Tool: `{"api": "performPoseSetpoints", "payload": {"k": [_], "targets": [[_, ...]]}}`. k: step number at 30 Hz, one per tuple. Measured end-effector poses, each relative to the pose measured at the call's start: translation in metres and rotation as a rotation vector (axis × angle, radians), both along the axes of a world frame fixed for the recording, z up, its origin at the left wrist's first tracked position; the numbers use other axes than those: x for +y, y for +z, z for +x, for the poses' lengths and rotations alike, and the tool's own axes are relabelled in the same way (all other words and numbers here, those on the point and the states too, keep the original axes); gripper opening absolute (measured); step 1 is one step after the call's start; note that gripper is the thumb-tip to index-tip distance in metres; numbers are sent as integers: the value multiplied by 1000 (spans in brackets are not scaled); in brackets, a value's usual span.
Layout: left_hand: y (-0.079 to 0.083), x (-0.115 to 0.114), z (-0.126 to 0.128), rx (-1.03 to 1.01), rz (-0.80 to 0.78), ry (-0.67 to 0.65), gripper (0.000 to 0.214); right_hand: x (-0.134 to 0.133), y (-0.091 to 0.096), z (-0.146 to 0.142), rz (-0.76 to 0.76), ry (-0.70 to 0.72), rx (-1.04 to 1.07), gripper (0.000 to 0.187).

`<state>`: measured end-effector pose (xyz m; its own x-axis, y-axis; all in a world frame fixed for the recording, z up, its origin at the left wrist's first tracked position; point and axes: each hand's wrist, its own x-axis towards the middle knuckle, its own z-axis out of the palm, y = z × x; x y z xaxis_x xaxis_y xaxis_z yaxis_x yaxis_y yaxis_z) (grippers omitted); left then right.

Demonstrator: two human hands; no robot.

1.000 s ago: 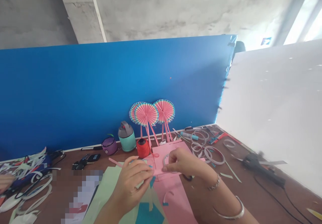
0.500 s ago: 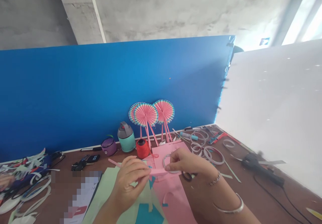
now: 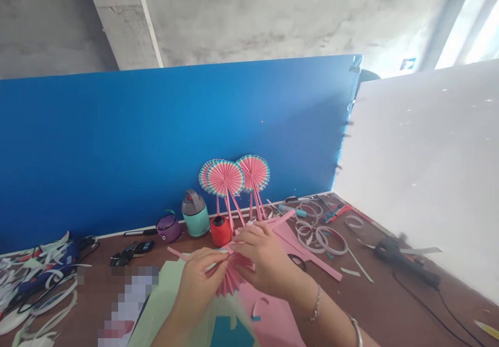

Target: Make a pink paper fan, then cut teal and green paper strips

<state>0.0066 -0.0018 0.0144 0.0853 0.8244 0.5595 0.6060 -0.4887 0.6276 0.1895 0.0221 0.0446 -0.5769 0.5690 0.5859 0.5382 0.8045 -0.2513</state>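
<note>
While at least three fans (image 3: pixel 225 178) stand behind, left grip (image 3: pixel 198 278) and right grip (image 3: pixel 265 256) hold one pleated paper (image 3: pixel 229 283).

Head-worn view, facing forward and down

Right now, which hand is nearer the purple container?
Left. The left hand is in front of the purple container and to its right, not touching it; the right hand is farther right, at the pleated pink paper.
</note>
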Motion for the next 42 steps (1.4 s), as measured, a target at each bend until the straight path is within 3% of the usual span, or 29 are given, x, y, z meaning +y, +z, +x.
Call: {"api": "performPoseSetpoints", "payload": {"k": [3,11,18,22,24,26,31,37,40,42], "targets": [[1,-1,1,-91,-55,-4,12,-1,-6,-7,48,-4,-9,13],[5,2,-6,-233,-203,40,16,10,-11,-3,119,-17,-15,22],[7,5,-12,-367,-358,120,22,22,-15,8,46,-48,-21,18],[9,7,-18,-342,-335,181,23,28,-9,22,-36,-83,22,26],[10,7,-18,-304,-306,185,22,28,-2,28,-35,-127,84,14],[10,6,-16,-278,-290,162,21,25,3,29,4,-142,138,19],[9,3,-5,-296,-326,73,18,10,2,14,50,-31,64,31],[9,2,2,-612,-487,31,32,0,-4,-2,104,-54,56,32],[7,4,2,-832,-528,27,42,4,-6,-1,116,-168,187,17],[4,5,3,-961,-525,48,45,8,-9,0,5,-285,280,9]]}}
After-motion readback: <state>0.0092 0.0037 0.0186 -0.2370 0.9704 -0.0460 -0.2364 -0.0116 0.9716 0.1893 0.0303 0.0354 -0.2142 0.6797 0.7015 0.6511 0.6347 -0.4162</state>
